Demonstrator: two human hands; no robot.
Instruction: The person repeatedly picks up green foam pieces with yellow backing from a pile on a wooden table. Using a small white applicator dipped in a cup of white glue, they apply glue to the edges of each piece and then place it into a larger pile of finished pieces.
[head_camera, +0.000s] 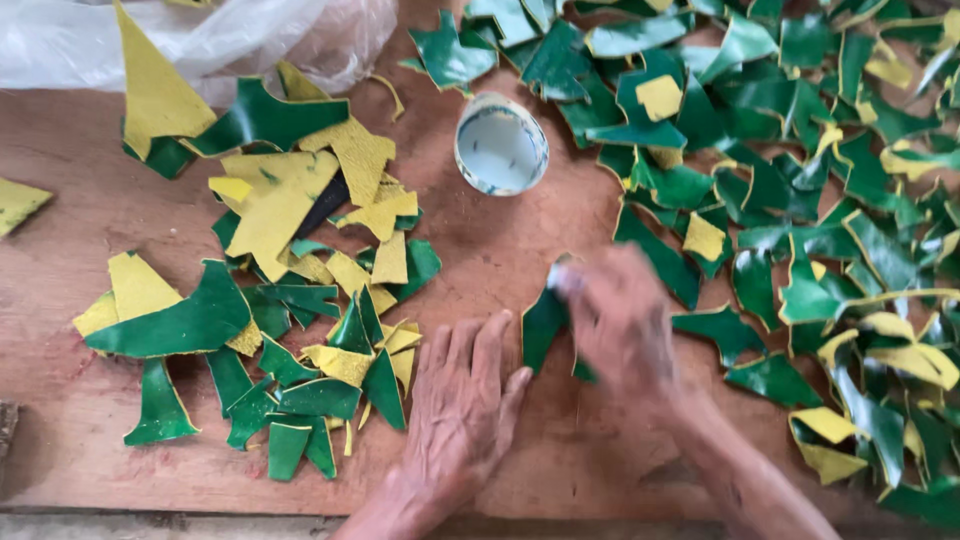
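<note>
Wooden board (90, 190), green scrap (543, 325) under hands

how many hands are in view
2: the left hand rests flat on the wooden board; the right hand, blurred, holds a green scrap beside it. None look hidden.

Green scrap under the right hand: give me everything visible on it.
The green scrap is a glossy, leather-like offcut, irregular and pointed, lying flat on the wooden board between both hands. The blurred right hand covers its right part and upper tip; the left hand fingertips reach its lower edge. Whether they touch is unclear.
</note>
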